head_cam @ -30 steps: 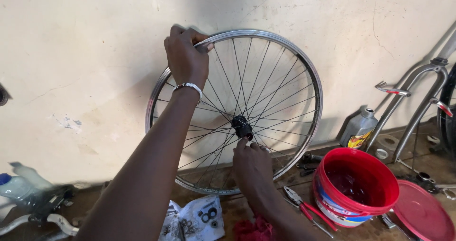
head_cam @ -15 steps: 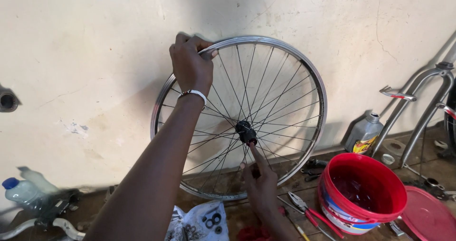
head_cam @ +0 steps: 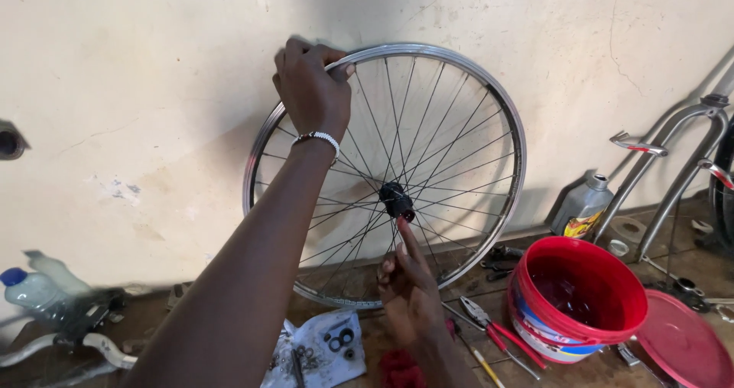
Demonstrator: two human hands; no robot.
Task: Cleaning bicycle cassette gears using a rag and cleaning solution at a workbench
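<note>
Here the left hand [head_cam: 310,90] is closing its grip on the top rim of the upright wheel [head_cam: 489,105] leaning against the wall [head_cam: 138,67]; the right hand [head_cam: 409,292] is fingering the outward-pointing hub [head_cam: 396,200], holding nothing, the red bucket [head_cam: 535,311] crowding rightward.

Red lid [head_cam: 683,339] cut off; bottle [head_cam: 34,288] blurred.

One wheel [head_cam: 428,166], one red bucket [head_cam: 577,304], two hands [head_cam: 312,90].

one head-worn view — looking down and forward, close on the wall [head_cam: 153,90] and floor [head_cam: 688,266].
</note>
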